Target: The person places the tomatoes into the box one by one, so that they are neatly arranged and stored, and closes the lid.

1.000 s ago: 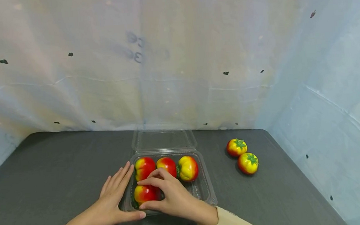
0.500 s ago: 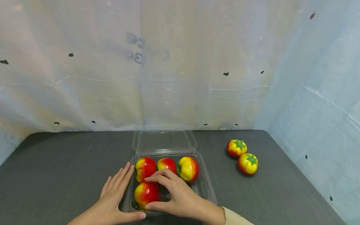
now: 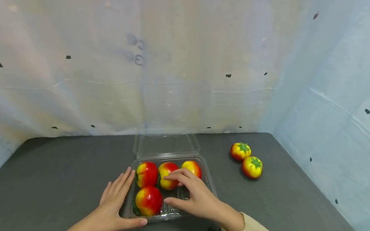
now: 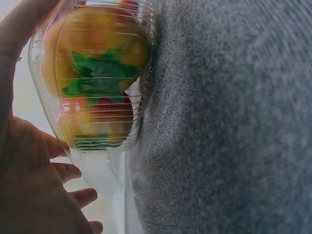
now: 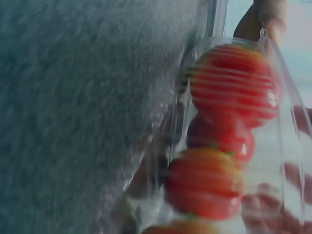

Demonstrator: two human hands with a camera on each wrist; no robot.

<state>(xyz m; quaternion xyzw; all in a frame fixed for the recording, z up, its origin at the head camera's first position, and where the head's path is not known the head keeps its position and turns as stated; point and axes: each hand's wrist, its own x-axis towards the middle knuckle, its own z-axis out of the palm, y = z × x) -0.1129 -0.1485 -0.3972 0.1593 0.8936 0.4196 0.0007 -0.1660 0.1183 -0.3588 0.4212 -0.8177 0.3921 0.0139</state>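
A clear plastic clamshell container lies with its lid folded back. Inside are several shiny red-and-yellow tomatoes: one at the front left, the others in a back row. My left hand rests along the container's left side, fingers straight, thumb spread by the near left corner. In the left wrist view, green tomato calyxes show through the ribbed wall. My right hand, fingers loosely bent and holding nothing, hovers over the container's right part and partly covers the right back tomato.
Two more tomatoes sit close together on the dark grey table, to the right of the container. Pale plastic sheeting hangs behind the table and along its right side.
My right hand has let go of the front left tomato and moved right, baring more of the middle back tomato, which now shows more yellow. The left hand has stayed in place.
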